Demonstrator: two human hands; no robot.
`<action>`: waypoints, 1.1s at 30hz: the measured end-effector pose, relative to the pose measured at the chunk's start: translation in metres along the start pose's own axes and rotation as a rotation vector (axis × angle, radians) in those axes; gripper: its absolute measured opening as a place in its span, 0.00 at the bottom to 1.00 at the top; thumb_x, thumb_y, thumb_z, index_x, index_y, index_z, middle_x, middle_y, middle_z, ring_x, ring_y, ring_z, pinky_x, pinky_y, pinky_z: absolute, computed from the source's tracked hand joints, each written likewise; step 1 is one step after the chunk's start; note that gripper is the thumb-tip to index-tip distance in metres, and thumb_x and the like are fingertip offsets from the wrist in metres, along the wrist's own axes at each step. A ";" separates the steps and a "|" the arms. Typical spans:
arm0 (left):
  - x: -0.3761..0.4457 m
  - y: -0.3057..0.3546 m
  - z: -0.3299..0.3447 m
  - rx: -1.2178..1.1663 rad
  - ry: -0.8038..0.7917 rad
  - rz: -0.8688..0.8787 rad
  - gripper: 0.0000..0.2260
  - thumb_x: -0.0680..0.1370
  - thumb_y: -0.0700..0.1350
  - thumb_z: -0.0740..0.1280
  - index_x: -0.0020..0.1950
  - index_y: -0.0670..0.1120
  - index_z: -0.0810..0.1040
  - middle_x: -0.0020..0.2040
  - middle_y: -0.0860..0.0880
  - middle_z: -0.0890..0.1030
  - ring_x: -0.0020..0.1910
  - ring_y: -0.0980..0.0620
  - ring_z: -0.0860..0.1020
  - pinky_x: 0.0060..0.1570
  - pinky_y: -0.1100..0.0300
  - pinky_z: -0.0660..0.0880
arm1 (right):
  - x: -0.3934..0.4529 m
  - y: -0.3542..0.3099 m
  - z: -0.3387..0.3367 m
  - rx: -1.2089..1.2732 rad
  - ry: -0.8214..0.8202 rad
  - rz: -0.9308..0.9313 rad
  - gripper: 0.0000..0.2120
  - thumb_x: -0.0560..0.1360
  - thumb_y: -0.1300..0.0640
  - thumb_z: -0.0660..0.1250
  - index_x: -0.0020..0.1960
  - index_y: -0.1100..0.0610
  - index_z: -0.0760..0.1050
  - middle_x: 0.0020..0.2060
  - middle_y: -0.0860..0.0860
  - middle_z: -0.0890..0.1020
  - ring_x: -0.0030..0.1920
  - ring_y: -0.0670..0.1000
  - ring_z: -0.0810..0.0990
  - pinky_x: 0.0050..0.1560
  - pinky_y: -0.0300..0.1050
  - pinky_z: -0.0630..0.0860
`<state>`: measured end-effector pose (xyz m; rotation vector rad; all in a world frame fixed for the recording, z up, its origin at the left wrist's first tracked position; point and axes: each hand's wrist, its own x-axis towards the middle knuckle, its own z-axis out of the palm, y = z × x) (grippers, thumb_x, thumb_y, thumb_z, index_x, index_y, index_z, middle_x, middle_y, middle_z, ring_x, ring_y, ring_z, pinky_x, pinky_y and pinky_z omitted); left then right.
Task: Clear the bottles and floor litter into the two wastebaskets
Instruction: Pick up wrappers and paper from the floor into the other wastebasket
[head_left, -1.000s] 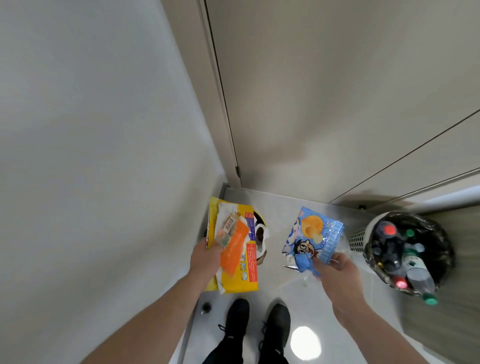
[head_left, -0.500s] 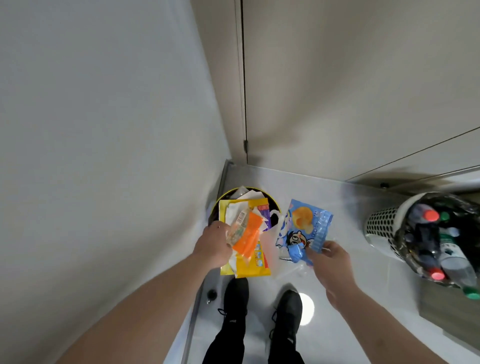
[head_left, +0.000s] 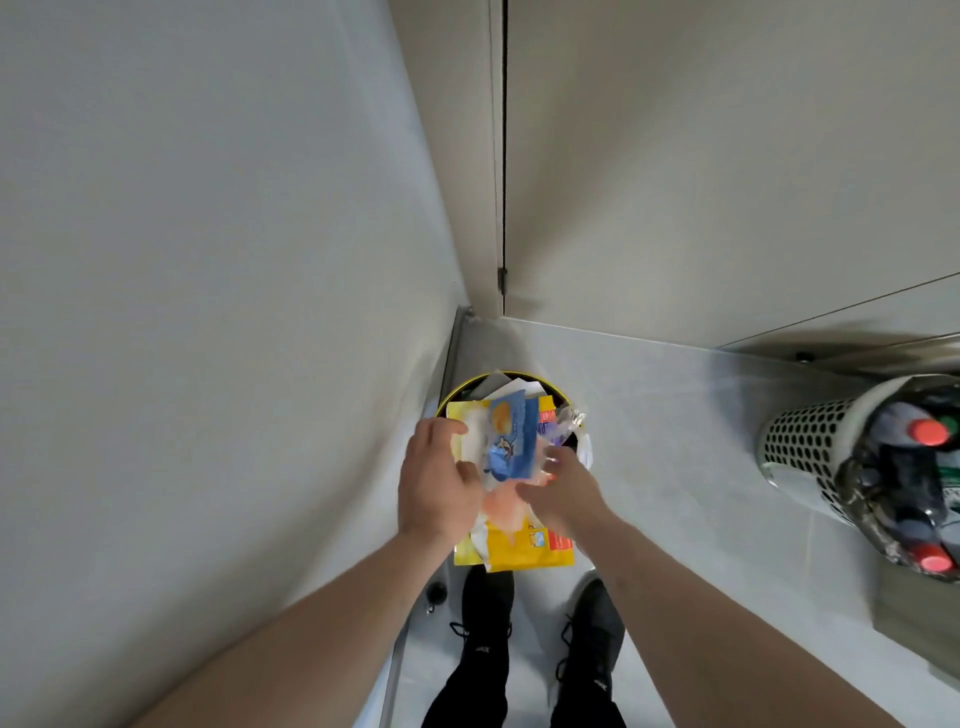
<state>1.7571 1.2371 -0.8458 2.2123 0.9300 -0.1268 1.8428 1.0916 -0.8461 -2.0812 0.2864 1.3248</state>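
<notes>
1. Litter bundle: yellow packet (head_left: 519, 551), blue snack wrapper (head_left: 511, 436) and orange wrapper (head_left: 501, 506), stacked between both sets of fingers, directly above the yellow-rimmed wastebasket (head_left: 451, 397).
2. Left hand (head_left: 436, 483): fingers curled over the bundle's left edge, gripping.
3. Right hand (head_left: 563, 493): fingers bent against the blue wrapper and clear film; grip blurred, apparently pinching.
4. Perforated wastebasket (head_left: 800, 441): well right of the fingers, holding bottles (head_left: 924, 467).
5. Likely risk: basket already full and the packet wider than its mouth; possible slide onto the floor (head_left: 675, 467) upon release.
</notes>
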 end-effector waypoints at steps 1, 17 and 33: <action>-0.002 0.004 0.005 0.025 -0.064 0.038 0.17 0.71 0.38 0.67 0.60 0.48 0.76 0.61 0.52 0.73 0.60 0.50 0.74 0.55 0.53 0.76 | 0.002 0.002 0.001 -0.019 -0.065 -0.013 0.34 0.74 0.56 0.72 0.77 0.50 0.63 0.68 0.48 0.75 0.64 0.53 0.77 0.58 0.48 0.79; 0.027 -0.019 0.093 0.637 -0.891 0.036 0.36 0.82 0.56 0.61 0.81 0.65 0.38 0.81 0.55 0.29 0.81 0.38 0.35 0.77 0.32 0.46 | 0.007 0.067 -0.046 -0.008 0.101 -0.051 0.21 0.76 0.62 0.62 0.66 0.47 0.76 0.62 0.42 0.77 0.54 0.46 0.81 0.55 0.45 0.78; 0.053 -0.024 0.104 0.692 -0.753 0.239 0.31 0.74 0.48 0.62 0.74 0.65 0.57 0.80 0.44 0.59 0.76 0.34 0.63 0.69 0.36 0.68 | -0.046 0.110 -0.091 -0.101 0.179 -0.007 0.22 0.76 0.59 0.63 0.69 0.46 0.72 0.66 0.44 0.75 0.54 0.45 0.78 0.54 0.41 0.74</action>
